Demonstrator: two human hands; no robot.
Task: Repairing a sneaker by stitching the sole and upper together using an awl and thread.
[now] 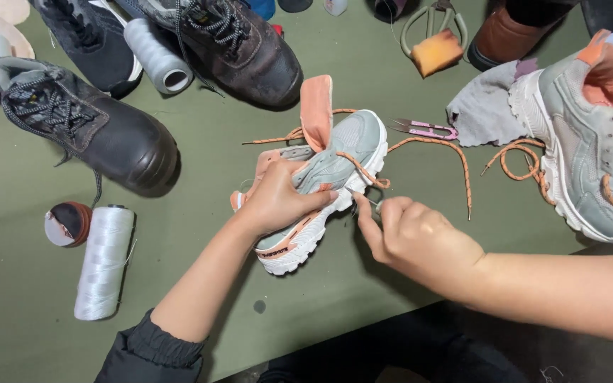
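A grey-green sneaker [349, 152] with a white sole and orange tongue lies on its side at the middle of the green table [23, 312]. My left hand [278, 198] grips it around the heel and collar. My right hand [409, 234] pinches a thin needle or thread against the side of the sole, fingers closed. The sneaker's orange lace [455, 159] trails loose to the right.
The matching sneaker [590, 142] lies at the right edge on a grey cloth [484, 106]. Pink thread snips [427, 130] lie behind. Dark boots [86, 120] [239, 42], white thread spools [104, 259] [157, 53], a tape roll [67, 223] and an orange sponge [438, 51] surround the work spot.
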